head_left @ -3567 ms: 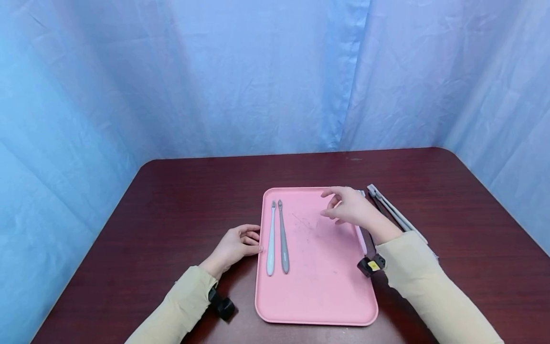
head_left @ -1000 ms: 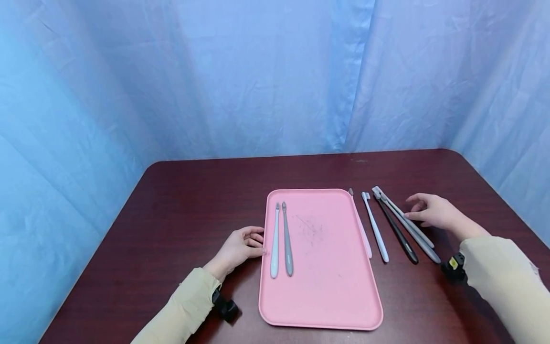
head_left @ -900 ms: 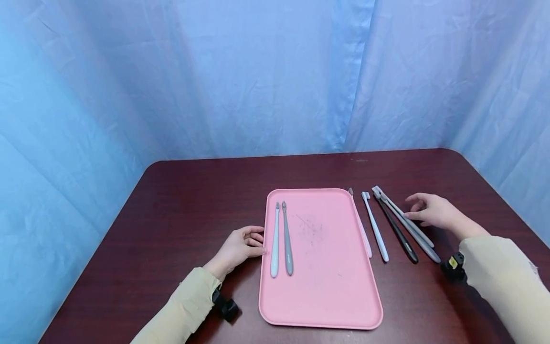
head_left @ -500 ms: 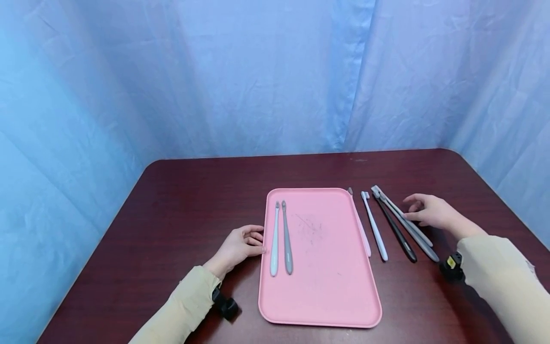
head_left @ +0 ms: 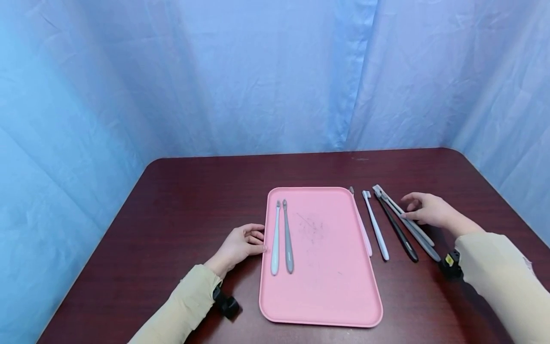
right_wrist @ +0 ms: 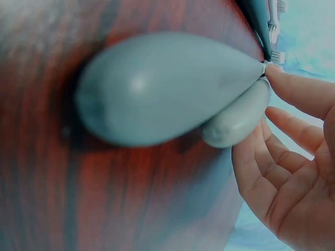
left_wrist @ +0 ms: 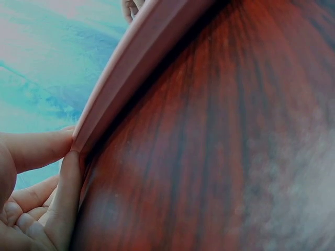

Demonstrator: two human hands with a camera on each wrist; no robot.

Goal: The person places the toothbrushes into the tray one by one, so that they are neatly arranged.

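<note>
R hand rests on table right of pink tray, fingers loosely apart, tips touching the two outermost grey toothbrushes, gripping nothing. L hand lies relaxed, fingertips against tray's left rim. Two toothbrushes lie in tray.

Pink tray, maroon table, black toothbrush.

Two pale toothbrush handles loomed blurred across the frame's centre; the right hand's fingertip touched them at right.
</note>
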